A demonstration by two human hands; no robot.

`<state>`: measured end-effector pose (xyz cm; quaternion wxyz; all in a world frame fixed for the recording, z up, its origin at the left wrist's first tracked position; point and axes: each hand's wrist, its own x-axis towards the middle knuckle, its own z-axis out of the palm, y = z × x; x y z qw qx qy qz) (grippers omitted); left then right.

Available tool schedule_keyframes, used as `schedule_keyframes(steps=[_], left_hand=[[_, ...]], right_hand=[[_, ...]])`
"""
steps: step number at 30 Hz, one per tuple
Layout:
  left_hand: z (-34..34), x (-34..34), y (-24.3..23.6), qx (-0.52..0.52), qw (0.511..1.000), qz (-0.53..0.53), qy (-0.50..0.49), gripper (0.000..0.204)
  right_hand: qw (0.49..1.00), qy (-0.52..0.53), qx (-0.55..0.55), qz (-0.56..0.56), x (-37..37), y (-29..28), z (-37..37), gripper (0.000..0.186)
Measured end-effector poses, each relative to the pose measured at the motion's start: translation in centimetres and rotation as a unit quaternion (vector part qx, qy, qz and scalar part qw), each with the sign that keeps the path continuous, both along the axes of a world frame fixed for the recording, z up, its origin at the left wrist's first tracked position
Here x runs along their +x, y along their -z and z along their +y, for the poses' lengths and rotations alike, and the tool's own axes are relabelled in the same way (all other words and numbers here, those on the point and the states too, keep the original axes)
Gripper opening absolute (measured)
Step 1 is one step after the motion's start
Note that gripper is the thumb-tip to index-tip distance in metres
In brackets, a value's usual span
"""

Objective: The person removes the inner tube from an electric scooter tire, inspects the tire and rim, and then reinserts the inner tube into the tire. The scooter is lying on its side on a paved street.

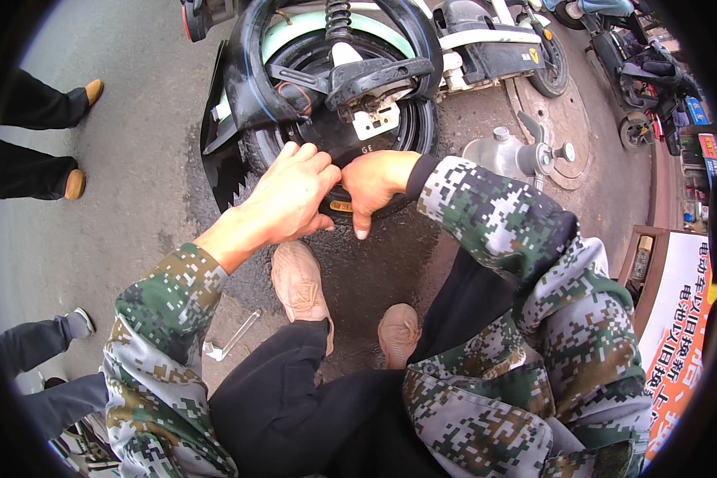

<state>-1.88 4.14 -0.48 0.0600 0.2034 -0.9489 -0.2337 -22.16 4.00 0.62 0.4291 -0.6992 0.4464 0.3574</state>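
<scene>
Together, left hand (pixel 291 191) and right hand (pixel 374 179) meet at the scooter tyre (pixel 430 129)

From where I stand, the tyre lies on the wheel, near edge toward the person, straight ahead of the beige shoes (pixel 299 283). The left fingers curl narrowly over that edge; the right hand is bunched beside them, almost touching, its thumb pointing down. I cannot tell whether either one pinches the rubber or merely presses on it.

A glossy black inner tube (pixel 251 68) with a blue stripe loops over the far part of the wheel, beside the mint-green fender (pixel 299 33) and the coil spring (pixel 338 17). Right of the wheel stands a silvery metal can (pixel 498 151). A slim tool (pixel 240 333) lies on the pavement left of the person's legs. Further left, two bystanders' tan shoes (pixel 75 185) show under dark trousers (pixel 36 169).
</scene>
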Motion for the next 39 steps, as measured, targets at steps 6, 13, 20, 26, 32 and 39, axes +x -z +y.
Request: schedule_keyframes(steps=[6,13,20,26,32,39], left_hand=[[0.3,0.0,-0.1,-0.015,1.000,-0.007,-0.005,0.063],[0.2,0.2,0.1,-0.006,1.000,0.014,0.000,0.064],[0.2,0.2,0.2,-0.008,1.000,0.018,0.004,0.062],[-0.1,0.2,-0.1,0.000,1.000,0.012,0.002,0.065],[0.0,0.3,0.7,0.000,1.000,0.012,-0.004,0.065],[3.6,-3.1,2.8,-0.018,0.996,-0.001,-0.093,0.062]], right_hand=[[0.878,-0.383,-0.001,0.287,-3.3,3.4,0.1,0.061],[0.886,-0.334,0.078,0.310,-3.0,4.3,-0.9,0.067],[0.981,-0.089,0.114,0.130,-0.9,0.7,-0.8,0.080],[0.998,0.040,0.027,-0.033,0.4,0.3,-0.2,0.076],[1.000,0.026,-0.007,-0.012,-0.1,0.4,0.4,0.072],[0.994,-0.028,-0.096,0.040,-2.1,0.1,2.5,0.038]])
